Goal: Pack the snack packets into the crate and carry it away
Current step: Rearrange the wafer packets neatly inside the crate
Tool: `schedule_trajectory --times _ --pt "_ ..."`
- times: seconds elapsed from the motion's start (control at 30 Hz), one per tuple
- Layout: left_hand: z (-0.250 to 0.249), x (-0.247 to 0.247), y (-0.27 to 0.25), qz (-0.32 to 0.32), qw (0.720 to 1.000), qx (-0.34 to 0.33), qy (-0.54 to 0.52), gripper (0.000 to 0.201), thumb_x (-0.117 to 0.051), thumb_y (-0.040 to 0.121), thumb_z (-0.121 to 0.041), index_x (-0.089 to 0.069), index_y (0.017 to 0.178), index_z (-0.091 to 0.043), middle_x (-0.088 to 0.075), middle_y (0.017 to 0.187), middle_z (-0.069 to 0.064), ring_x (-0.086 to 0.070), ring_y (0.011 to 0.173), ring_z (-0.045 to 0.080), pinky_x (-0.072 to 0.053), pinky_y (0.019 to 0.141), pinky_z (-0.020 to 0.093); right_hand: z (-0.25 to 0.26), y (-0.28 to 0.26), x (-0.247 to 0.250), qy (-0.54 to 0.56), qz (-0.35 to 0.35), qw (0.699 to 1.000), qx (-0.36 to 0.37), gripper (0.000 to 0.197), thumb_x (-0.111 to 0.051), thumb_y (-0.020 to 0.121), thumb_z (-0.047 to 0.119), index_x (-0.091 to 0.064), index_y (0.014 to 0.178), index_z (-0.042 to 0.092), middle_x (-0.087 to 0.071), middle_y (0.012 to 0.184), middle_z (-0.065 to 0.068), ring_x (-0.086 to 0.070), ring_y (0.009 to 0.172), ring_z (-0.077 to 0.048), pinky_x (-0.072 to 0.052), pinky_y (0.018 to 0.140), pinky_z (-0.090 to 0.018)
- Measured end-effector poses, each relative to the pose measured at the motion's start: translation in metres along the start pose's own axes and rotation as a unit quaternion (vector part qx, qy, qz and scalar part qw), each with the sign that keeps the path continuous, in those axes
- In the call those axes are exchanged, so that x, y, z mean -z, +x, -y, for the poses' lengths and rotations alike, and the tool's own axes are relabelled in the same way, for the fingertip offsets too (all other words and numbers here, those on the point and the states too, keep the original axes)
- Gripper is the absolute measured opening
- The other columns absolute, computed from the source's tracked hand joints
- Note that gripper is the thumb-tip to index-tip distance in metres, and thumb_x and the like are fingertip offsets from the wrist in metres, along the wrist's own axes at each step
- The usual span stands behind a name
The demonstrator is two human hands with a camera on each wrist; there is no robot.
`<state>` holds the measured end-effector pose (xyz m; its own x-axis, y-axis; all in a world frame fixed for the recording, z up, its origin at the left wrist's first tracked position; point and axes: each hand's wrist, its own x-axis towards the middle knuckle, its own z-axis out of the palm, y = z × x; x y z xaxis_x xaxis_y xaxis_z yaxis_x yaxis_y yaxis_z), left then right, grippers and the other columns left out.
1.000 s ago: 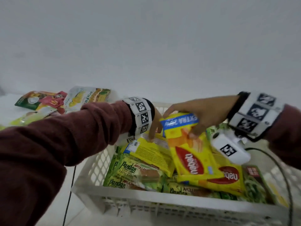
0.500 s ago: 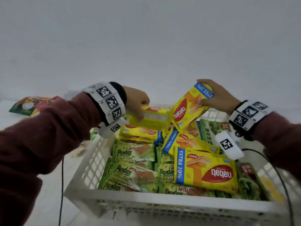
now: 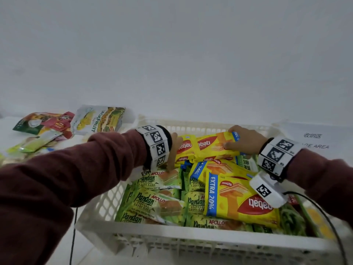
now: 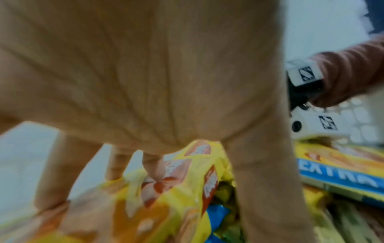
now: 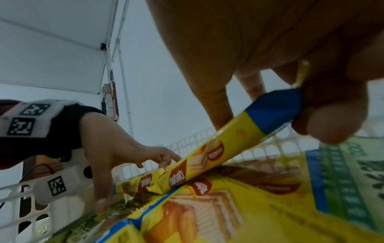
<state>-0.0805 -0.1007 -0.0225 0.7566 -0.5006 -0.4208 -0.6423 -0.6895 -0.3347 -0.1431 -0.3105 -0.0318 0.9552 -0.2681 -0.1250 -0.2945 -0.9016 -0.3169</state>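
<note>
A white slatted crate [image 3: 191,240] holds several yellow Nabati wafer packets and green Pandan cake packets. At its far side my right hand [image 3: 242,142] pinches the blue end of a yellow Nabati packet [image 3: 215,144], held low and almost flat over the pile. The right wrist view shows thumb and fingers clamped on that packet [image 5: 239,136]. My left hand [image 3: 173,148] reaches in at the back left, fingers spread and straight. Its fingertips [image 5: 166,157] touch another yellow Nabati packet [image 3: 186,148], and its thumb rests on a green packet. The left wrist view is blurred by the palm [image 4: 145,74].
Loose snack pouches lie on the white table left of the crate: a jackfruit pouch [image 3: 99,119], a red and green one [image 3: 44,123], pale green ones [image 3: 32,144]. A printed paper sign [image 3: 313,140] lies right of the crate. A black cable [image 3: 73,236] hangs at the front left.
My right hand has lowered the Nabati packet from standing on end to almost flat at the crate's back. My left hand has dropped onto the packets at the back left.
</note>
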Motion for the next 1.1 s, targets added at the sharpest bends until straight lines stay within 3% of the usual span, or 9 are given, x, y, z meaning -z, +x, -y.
schedule_trajectory --times 0.1,0.2,0.37,0.5,0.6,0.77,0.83,0.93,1.1 --pt "0.010 0.011 -0.002 0.038 0.999 -0.007 -0.022 0.088 -0.073 0.074 -0.042 -0.023 0.140 -0.013 -0.027 0.142 0.008 -0.045 0.114 0.026 -0.040 0.083 0.034 -0.003 -0.001 0.001 -0.083 0.039 0.996 0.000 0.064 -0.048 0.088 0.052 -0.030 0.140 0.019 -0.048 0.133 -0.013 -0.053 0.112 -0.029 -0.042 0.088 -0.031" --pt "0.020 0.016 0.001 0.018 0.997 0.000 -0.070 0.082 -0.077 0.071 -0.033 -0.028 0.134 -0.017 -0.031 0.137 0.009 -0.042 0.091 0.021 -0.039 0.079 0.032 -0.002 -0.005 0.009 -0.165 0.056 0.984 0.025 0.076 -0.050 0.081 0.063 -0.025 0.142 0.027 -0.038 0.140 -0.012 -0.038 0.128 -0.029 -0.037 0.103 -0.037" --pt "0.022 0.008 0.009 0.005 0.993 0.005 -0.117 0.099 -0.083 0.063 -0.020 -0.017 0.137 -0.022 -0.041 0.130 0.011 -0.048 0.094 0.024 -0.046 0.083 0.036 0.013 -0.007 0.008 -0.260 0.085 0.949 0.157 0.084 -0.068 0.074 0.051 -0.021 0.142 0.038 -0.026 0.140 -0.006 -0.027 0.130 -0.026 -0.034 0.103 -0.040" --pt "0.029 0.013 0.010 -0.008 0.989 -0.004 -0.150 0.106 -0.082 0.064 -0.011 -0.011 0.141 -0.022 -0.040 0.132 0.011 -0.048 0.105 0.025 -0.045 0.079 0.032 0.016 0.000 0.002 -0.219 0.121 0.957 0.148 0.080 -0.072 0.074 0.036 -0.025 0.139 0.034 -0.033 0.135 -0.007 -0.033 0.125 -0.026 -0.037 0.101 -0.040" --pt "0.033 0.014 0.008 -0.035 0.993 0.008 -0.110 0.115 -0.081 0.064 -0.007 -0.002 0.146 -0.022 -0.032 0.141 0.011 -0.044 0.123 0.030 -0.046 0.087 0.038 0.014 -0.002 0.002 -0.160 0.152 0.966 0.133 0.076 -0.075 0.071 0.026 -0.030 0.132 0.033 -0.043 0.125 -0.008 -0.046 0.112 -0.027 -0.043 0.093 -0.040" --pt "0.039 0.013 0.012 -0.013 0.984 -0.008 -0.178 0.114 -0.082 0.066 -0.014 -0.004 0.148 -0.030 -0.037 0.138 0.005 -0.041 0.125 0.027 -0.042 0.079 0.032 0.014 -0.010 0.004 -0.106 0.222 0.962 0.116 0.094 -0.084 0.046 0.031 -0.025 0.118 0.039 -0.038 0.116 -0.002 -0.049 0.102 -0.022 -0.048 0.076 -0.031" --pt "0.039 0.013 0.011 0.010 0.976 -0.022 -0.218 0.103 -0.078 0.072 -0.017 -0.010 0.148 -0.028 -0.045 0.134 0.004 -0.046 0.120 0.026 -0.042 0.080 0.031 0.014 -0.014 0.002 -0.107 0.250 0.955 0.117 0.101 -0.086 0.058 0.021 -0.018 0.132 0.035 -0.034 0.128 -0.001 -0.043 0.114 -0.021 -0.045 0.087 -0.033" --pt "0.040 0.018 0.006 -0.040 0.969 -0.045 -0.238 0.114 -0.078 0.070 -0.024 0.006 0.145 -0.039 -0.045 0.124 0.000 -0.049 0.103 0.021 -0.047 0.086 0.033 0.015 -0.023 0.001 -0.105 0.285 0.945 0.121 0.107 -0.081 0.066 0.011 -0.009 0.143 0.031 -0.022 0.145 0.000 -0.030 0.132 -0.021 -0.038 0.104 -0.036" --pt "0.038 0.022 0.000 -0.044 0.979 -0.007 -0.200 0.104 -0.066 0.074 -0.052 0.013 0.142 -0.044 -0.041 0.142 0.014 -0.053 0.098 0.027 -0.045 0.087 0.032 0.025 -0.041 0.002 -0.153 0.338 0.918 0.138 0.113 -0.086 0.050 0.027 -0.020 0.141 0.036 -0.031 0.139 0.006 -0.032 0.130 -0.018 -0.040 0.104 -0.040"
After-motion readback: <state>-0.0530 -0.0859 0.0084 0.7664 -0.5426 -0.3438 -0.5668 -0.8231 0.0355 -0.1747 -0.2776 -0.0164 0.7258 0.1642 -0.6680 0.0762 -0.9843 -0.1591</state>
